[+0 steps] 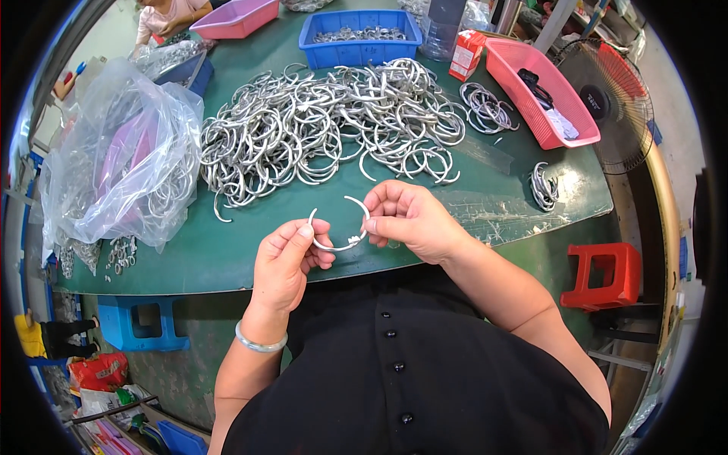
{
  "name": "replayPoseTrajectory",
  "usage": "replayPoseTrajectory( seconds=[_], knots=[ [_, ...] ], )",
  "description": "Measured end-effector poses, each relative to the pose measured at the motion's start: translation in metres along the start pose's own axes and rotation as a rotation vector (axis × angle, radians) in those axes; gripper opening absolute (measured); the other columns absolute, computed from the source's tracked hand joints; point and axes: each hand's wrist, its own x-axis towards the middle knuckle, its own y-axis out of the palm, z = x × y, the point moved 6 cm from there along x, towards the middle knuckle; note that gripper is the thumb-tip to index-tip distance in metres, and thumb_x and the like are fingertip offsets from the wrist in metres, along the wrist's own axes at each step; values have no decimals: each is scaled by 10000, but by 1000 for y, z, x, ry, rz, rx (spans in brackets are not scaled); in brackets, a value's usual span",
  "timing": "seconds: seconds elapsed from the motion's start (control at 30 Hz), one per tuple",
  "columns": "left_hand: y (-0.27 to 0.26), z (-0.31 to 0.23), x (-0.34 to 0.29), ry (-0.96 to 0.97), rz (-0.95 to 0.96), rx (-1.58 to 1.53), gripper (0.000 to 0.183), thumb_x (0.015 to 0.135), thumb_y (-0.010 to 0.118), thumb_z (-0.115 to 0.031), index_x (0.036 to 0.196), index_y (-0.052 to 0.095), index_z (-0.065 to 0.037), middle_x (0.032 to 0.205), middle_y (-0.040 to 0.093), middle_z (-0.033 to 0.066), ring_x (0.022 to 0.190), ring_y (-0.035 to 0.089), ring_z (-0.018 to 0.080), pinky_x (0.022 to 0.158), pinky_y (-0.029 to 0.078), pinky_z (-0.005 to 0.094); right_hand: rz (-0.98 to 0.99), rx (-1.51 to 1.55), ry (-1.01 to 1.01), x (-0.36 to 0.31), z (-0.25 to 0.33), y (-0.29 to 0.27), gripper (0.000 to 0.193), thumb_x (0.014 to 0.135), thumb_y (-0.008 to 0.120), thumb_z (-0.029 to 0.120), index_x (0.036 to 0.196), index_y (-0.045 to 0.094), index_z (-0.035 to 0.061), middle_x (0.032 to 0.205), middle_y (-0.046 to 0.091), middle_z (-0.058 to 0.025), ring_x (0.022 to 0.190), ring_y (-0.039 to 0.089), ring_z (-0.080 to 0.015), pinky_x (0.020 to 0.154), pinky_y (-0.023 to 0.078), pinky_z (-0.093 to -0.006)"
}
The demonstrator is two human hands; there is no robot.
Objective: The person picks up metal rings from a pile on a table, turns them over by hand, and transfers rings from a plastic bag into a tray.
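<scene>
Between my two hands I hold a silver open bangle (334,249), its gap facing away from me. My left hand (287,254) pinches the left side of the ring between thumb and fingers. On the opposite side, my right hand (409,222) has its thumb and fingertips closed on the metal. A small white bit (354,240) sits on the bangle's lower right curve. Just beyond my hands lies a large heap of similar silver bangles (303,129) on the green table (205,262). A smaller stack of bangles (543,187) lies to the right.
A blue tray (360,53) of small metal pieces stands behind the heap. At right are a pink basket (531,98), a red-and-white box (466,54) and a fan (607,102). A clear plastic bag (114,167) covers the left side. Stools, red (601,277) and blue (144,322), flank the table.
</scene>
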Motion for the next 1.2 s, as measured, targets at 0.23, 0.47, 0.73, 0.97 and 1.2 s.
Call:
replayPoseTrajectory(
  seconds=[0.23,0.47,0.73,0.97,1.2],
  knots=[
    [0,0,1,-10,-13,-1,216,877,440,-159,913,569,10,704,565,66,574,545,129,542,458,246,-6,33,33,1,-1,-3,101,808,505,57,892,510,2,736,582,-64,619,559,-114,555,456,-225],
    [-2,1,4,-38,38,-60,209,872,462,-158,917,570,15,718,576,55,589,557,120,554,466,239,15,78,59,-1,1,-1,117,815,499,49,912,512,-13,741,586,-79,612,569,-121,559,474,-224],
    [-7,11,6,-140,12,-99,224,877,440,-155,902,565,29,683,559,59,538,509,116,521,438,248,53,87,79,-3,0,2,131,824,503,50,931,507,-26,747,591,-96,601,577,-130,558,487,-227],
    [-7,11,4,-141,4,-94,225,878,438,-154,904,563,31,681,556,58,545,507,116,526,436,248,23,96,112,-4,-2,2,121,824,508,55,917,515,-23,737,592,-91,592,577,-127,551,485,-226],
    [-5,8,2,-112,24,-107,249,887,418,-161,932,561,37,695,557,62,559,512,120,537,442,247,20,28,111,-3,-5,-1,122,824,518,71,907,522,-18,732,595,-86,585,576,-117,543,483,-219]
  ],
)
